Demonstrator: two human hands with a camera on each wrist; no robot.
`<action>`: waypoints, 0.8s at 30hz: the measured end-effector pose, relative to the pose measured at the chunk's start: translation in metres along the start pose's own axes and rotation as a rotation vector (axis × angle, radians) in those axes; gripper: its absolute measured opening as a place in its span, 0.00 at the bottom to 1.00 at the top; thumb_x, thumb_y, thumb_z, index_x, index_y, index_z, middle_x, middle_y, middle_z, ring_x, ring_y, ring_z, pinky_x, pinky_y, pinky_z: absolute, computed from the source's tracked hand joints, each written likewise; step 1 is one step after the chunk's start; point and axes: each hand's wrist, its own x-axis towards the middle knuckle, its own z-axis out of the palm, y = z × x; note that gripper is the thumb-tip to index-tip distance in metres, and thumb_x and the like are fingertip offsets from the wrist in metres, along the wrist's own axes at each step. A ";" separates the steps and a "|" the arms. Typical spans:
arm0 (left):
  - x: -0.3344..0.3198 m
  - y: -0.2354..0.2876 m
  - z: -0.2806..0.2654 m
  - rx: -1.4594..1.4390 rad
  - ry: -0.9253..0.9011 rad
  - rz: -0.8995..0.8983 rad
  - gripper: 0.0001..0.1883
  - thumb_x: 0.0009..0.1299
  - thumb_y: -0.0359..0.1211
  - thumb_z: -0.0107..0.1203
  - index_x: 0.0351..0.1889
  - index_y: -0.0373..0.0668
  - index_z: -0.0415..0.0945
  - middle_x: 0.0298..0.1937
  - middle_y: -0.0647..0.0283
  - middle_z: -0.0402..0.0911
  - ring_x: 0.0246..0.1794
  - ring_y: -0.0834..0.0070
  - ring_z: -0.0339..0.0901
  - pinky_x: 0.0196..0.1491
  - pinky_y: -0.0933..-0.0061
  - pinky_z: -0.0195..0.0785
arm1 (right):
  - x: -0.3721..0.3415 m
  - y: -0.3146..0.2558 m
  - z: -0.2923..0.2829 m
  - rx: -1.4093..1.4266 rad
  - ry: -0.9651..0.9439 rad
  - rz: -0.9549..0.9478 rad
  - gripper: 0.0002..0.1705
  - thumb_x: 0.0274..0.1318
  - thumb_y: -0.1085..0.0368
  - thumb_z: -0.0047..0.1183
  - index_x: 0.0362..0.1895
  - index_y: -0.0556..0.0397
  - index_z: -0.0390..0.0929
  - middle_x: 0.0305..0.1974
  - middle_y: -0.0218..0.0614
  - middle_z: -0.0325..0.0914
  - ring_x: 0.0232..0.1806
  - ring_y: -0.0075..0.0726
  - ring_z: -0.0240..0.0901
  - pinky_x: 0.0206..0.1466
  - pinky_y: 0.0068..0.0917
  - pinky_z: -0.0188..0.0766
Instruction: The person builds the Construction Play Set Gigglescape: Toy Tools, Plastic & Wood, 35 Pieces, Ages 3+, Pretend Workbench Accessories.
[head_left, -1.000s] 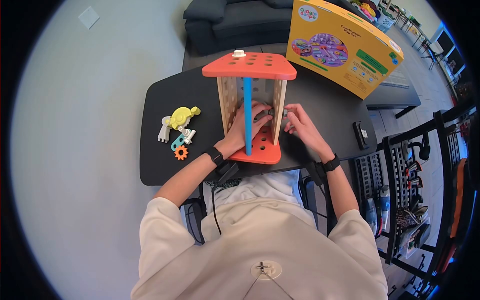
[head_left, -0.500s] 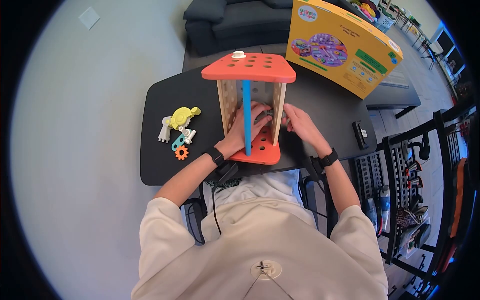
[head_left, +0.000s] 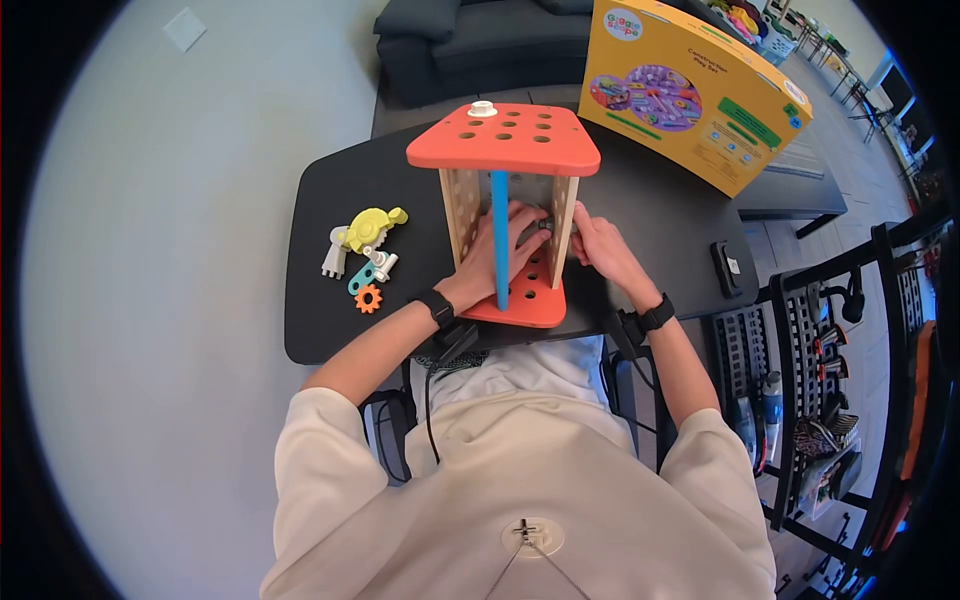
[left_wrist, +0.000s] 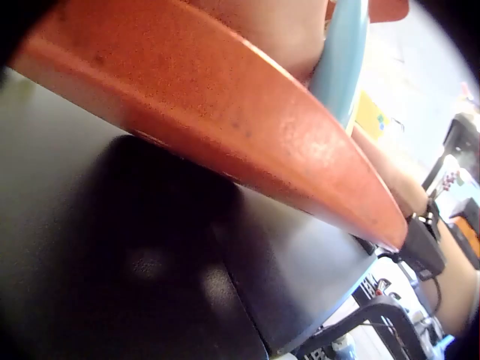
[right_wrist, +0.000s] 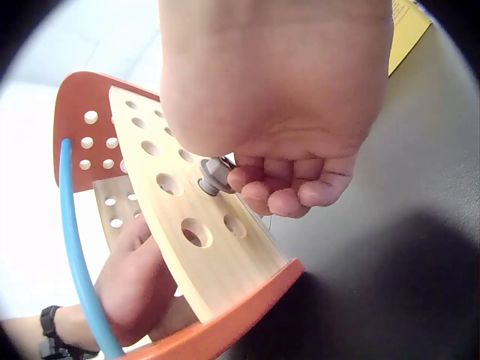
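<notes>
A toy workbench frame stands on the table, with a red perforated top (head_left: 505, 140), wooden side panels (right_wrist: 176, 191) and a blue rod (head_left: 501, 240) across its open front. My left hand (head_left: 492, 255) reaches inside past the rod, thumb and fingertips around a small grey piece (head_left: 545, 226) at the right panel's inner face. Outside that panel, my right hand (head_left: 604, 250) has its fingers curled at a grey bolt (right_wrist: 216, 174), which sits in one of the holes; the thumb is hidden in the right wrist view. A white bolt head (head_left: 482, 109) tops the red board.
Left of the frame lie a yellow toy saw (head_left: 370, 228), a light grey claw-shaped piece (head_left: 336, 252), a teal strip (head_left: 361, 279), a white bolt (head_left: 381, 262) and an orange gear (head_left: 368, 298). A yellow box (head_left: 690, 90) stands behind at right; a black device (head_left: 725, 269) lies near the right edge.
My right hand has moved left against the panel, its fingers curling in around the bolt. My left hand stays inside the frame. The head view has shifted slightly.
</notes>
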 end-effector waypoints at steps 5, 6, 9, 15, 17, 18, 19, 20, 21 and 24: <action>0.001 -0.001 0.000 0.002 -0.011 -0.018 0.18 0.78 0.39 0.60 0.60 0.37 0.79 0.58 0.55 0.81 0.63 0.52 0.72 0.69 0.54 0.65 | -0.018 0.009 0.014 0.308 0.153 -0.212 0.25 0.84 0.48 0.38 0.53 0.59 0.74 0.37 0.38 0.80 0.33 0.31 0.76 0.42 0.33 0.76; 0.001 -0.001 0.000 0.022 -0.014 -0.019 0.18 0.79 0.38 0.60 0.60 0.37 0.79 0.58 0.55 0.81 0.63 0.52 0.72 0.69 0.54 0.65 | -0.019 0.011 0.013 0.306 0.152 -0.211 0.25 0.84 0.48 0.38 0.53 0.59 0.74 0.37 0.38 0.80 0.33 0.31 0.76 0.42 0.33 0.76; 0.001 0.000 0.001 0.027 -0.015 -0.012 0.18 0.79 0.38 0.59 0.61 0.37 0.79 0.58 0.55 0.81 0.63 0.52 0.72 0.68 0.55 0.66 | -0.023 0.013 0.012 0.232 0.085 -0.242 0.20 0.83 0.53 0.41 0.64 0.55 0.68 0.44 0.38 0.81 0.36 0.29 0.77 0.45 0.32 0.78; -0.001 0.003 0.001 0.049 0.011 0.028 0.18 0.78 0.36 0.60 0.60 0.35 0.78 0.57 0.54 0.81 0.61 0.52 0.73 0.66 0.54 0.67 | -0.007 0.014 0.008 0.181 0.046 -0.223 0.22 0.84 0.50 0.39 0.51 0.58 0.73 0.34 0.37 0.80 0.32 0.32 0.76 0.41 0.33 0.74; -0.002 0.004 0.002 0.065 0.007 0.035 0.18 0.78 0.36 0.60 0.60 0.35 0.78 0.57 0.54 0.81 0.60 0.52 0.73 0.65 0.53 0.68 | -0.008 0.004 0.005 0.049 0.039 -0.090 0.23 0.84 0.49 0.39 0.46 0.58 0.73 0.30 0.37 0.78 0.29 0.33 0.75 0.39 0.35 0.73; -0.004 0.004 0.002 0.084 0.008 0.042 0.18 0.78 0.35 0.60 0.60 0.34 0.78 0.57 0.54 0.81 0.60 0.52 0.73 0.64 0.53 0.68 | -0.009 0.003 0.004 0.049 0.040 -0.089 0.23 0.84 0.49 0.39 0.46 0.58 0.73 0.30 0.37 0.78 0.29 0.33 0.75 0.39 0.35 0.73; -0.004 0.005 0.002 0.103 0.010 0.050 0.18 0.77 0.35 0.60 0.59 0.34 0.78 0.57 0.53 0.81 0.60 0.51 0.73 0.63 0.53 0.68 | -0.010 0.003 0.003 0.026 0.040 -0.085 0.23 0.84 0.49 0.39 0.48 0.58 0.73 0.31 0.37 0.79 0.30 0.33 0.75 0.40 0.35 0.74; -0.004 0.005 0.002 0.102 0.010 0.050 0.18 0.77 0.35 0.60 0.59 0.34 0.78 0.57 0.53 0.81 0.60 0.51 0.73 0.63 0.53 0.68 | -0.010 0.003 0.003 0.002 0.041 -0.080 0.23 0.83 0.49 0.39 0.49 0.58 0.72 0.32 0.37 0.79 0.31 0.33 0.76 0.41 0.35 0.74; -0.005 0.005 0.002 0.102 0.018 0.072 0.17 0.78 0.35 0.59 0.59 0.34 0.78 0.57 0.53 0.81 0.60 0.51 0.74 0.63 0.53 0.69 | -0.014 0.005 0.006 0.002 0.040 -0.079 0.23 0.83 0.49 0.39 0.49 0.58 0.72 0.32 0.37 0.79 0.31 0.33 0.76 0.41 0.35 0.74; -0.008 0.005 0.005 0.155 0.065 0.114 0.16 0.79 0.36 0.58 0.59 0.36 0.78 0.56 0.52 0.81 0.57 0.52 0.77 0.60 0.54 0.71 | -0.027 0.007 0.018 0.223 0.126 -0.231 0.22 0.83 0.50 0.39 0.53 0.58 0.71 0.35 0.38 0.80 0.32 0.32 0.76 0.43 0.35 0.75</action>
